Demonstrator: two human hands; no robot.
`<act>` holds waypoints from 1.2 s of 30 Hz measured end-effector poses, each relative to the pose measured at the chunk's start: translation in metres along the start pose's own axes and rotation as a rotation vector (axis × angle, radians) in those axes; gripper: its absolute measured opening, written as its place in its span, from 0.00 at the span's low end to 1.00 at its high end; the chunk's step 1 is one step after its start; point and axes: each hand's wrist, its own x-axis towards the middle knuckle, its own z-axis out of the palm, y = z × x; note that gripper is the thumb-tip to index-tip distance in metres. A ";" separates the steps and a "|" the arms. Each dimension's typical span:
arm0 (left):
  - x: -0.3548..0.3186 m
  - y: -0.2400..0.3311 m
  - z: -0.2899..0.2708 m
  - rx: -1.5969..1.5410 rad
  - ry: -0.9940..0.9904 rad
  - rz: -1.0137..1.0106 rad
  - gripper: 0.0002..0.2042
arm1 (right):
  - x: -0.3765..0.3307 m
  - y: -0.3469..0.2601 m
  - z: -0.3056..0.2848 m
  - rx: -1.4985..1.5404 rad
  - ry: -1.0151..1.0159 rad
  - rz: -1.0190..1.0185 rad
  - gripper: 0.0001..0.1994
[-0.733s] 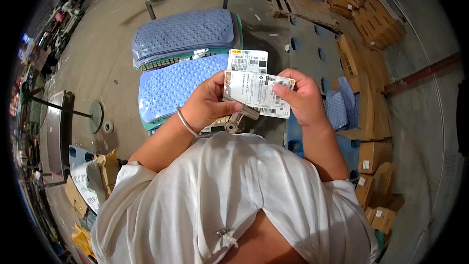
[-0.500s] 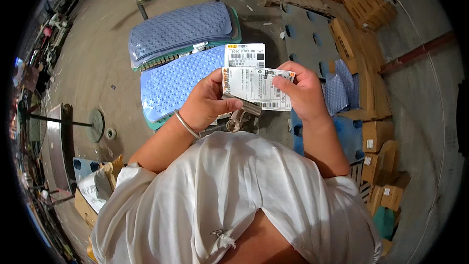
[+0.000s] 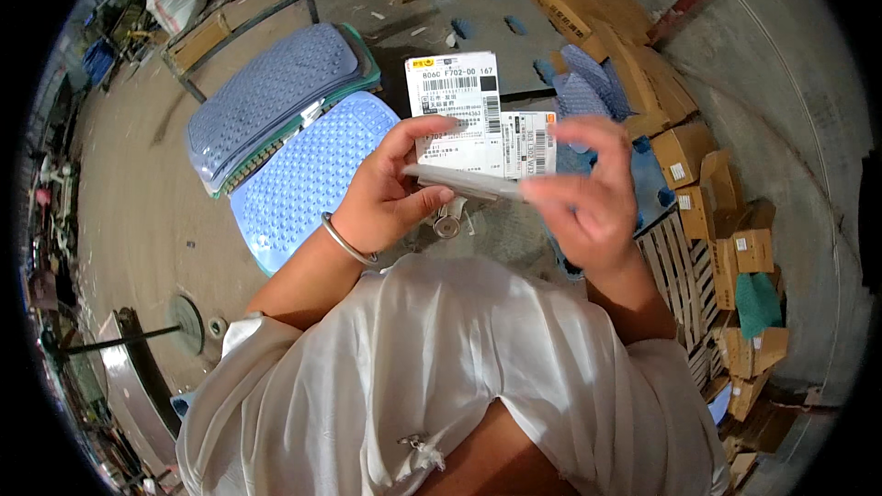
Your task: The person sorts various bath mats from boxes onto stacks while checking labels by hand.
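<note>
My left hand [image 3: 386, 188] is closed around a bundle of white printed shipping labels [image 3: 455, 87]. Its thumb presses on the near edge, where a folded label stack [image 3: 478, 182] is seen almost edge-on. Another label part [image 3: 530, 149] sticks out to the right. Below the bundle shows the round end of a metal piece [image 3: 447, 225], mostly hidden behind the labels; its kind is unclear. My right hand [image 3: 588, 193] is at the labels' right edge, slightly blurred, with thumb and forefinger spread apart. A bracelet [image 3: 347, 239] circles my left wrist.
Stacked blue bumpy plastic mats [image 3: 312, 170] and darker ones [image 3: 276, 92] lie ahead on the left. Cardboard boxes [image 3: 689, 152], a wooden pallet [image 3: 678, 285] and blue pallets [image 3: 496, 37] stand right and ahead. A metal disc on a bar [image 3: 186, 324] is at left.
The view has turned, shifting mats left. The front label has tipped to nearly edge-on, uncovering more of the label behind. My right fingers have spread apart; the metal piece is now mostly covered.
</note>
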 end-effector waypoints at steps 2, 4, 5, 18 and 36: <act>0.003 -0.002 0.016 0.051 -0.039 0.148 0.36 | -0.015 -0.013 -0.019 0.035 -0.092 -0.004 0.13; 0.009 -0.001 0.031 0.067 -0.083 0.188 0.37 | -0.029 -0.021 -0.036 0.078 -0.153 0.029 0.14; 0.013 -0.002 0.041 0.066 -0.108 0.208 0.37 | -0.035 -0.024 -0.044 0.071 -0.147 0.043 0.15; 0.045 -0.048 0.214 0.018 -0.312 0.234 0.38 | -0.157 -0.039 -0.179 0.010 0.018 0.225 0.15; 0.044 -0.103 0.368 -0.264 -0.503 -0.159 0.40 | -0.276 -0.036 -0.278 0.538 0.580 0.977 0.09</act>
